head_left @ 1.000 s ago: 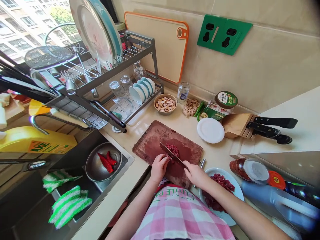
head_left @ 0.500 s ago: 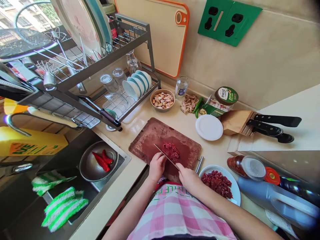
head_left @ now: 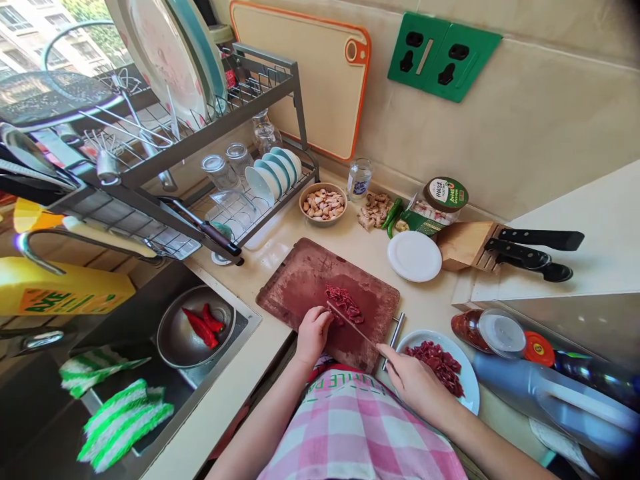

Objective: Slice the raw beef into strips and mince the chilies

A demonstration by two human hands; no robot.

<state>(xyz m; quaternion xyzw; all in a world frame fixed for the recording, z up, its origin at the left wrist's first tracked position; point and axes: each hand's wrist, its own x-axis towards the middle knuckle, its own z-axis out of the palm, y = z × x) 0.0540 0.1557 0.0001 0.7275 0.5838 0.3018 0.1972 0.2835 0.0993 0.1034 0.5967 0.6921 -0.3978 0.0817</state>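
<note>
My right hand (head_left: 411, 377) is closed around the handle of a kitchen knife (head_left: 354, 323), whose thin blade points away to the left over the cutting board. Curled at the board's near edge, the fingers of my left hand (head_left: 314, 332) press on a bit of raw meat beside the blade tip; they partly hide it. Just beyond the blade lies a small heap of dark red sliced meat (head_left: 345, 303). The reddish-brown cutting board (head_left: 295, 267) rests on the counter. More cut meat (head_left: 437, 365) fills a white plate (head_left: 473, 390) right of my right hand.
A dish rack (head_left: 275, 230) and sink with a metal pan (head_left: 167, 333) holding red chilies are left. Behind the board stand a bowl of garlic (head_left: 324, 204), ginger (head_left: 375, 210), green chilies (head_left: 394, 213) and a small white plate (head_left: 415, 257). A knife block (head_left: 463, 243) and bottles (head_left: 540, 387) are right.
My right hand has drawn the knife back toward the right and toward me, its tip now near my left fingers. My left hand has stayed about where it was.
</note>
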